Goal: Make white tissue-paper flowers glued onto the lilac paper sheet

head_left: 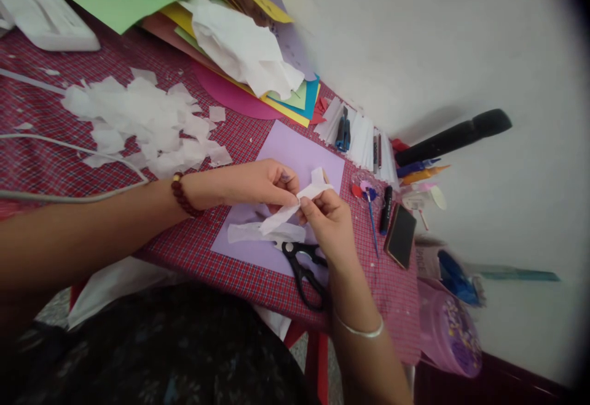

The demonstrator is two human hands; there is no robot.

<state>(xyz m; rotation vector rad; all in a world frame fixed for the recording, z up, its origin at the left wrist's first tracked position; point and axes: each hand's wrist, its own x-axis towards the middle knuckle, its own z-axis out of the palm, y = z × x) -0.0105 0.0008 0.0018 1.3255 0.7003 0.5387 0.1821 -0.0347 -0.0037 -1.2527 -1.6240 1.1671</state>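
Basically L hand (271, 185) & R hand (330, 224) both pinch a white strip (280, 217) over the purple sheet (302, 147). Scissors (299, 263) poke past its near edge, w/ bare tablecloth (187, 251) just left.

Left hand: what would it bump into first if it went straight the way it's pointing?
Probably the right hand. It faces the left hand, and both hold the white paper strip between them. Exact depth is hard to judge.

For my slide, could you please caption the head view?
Left hand and right hand pinch a white strip over a purple sheet, near scissors.
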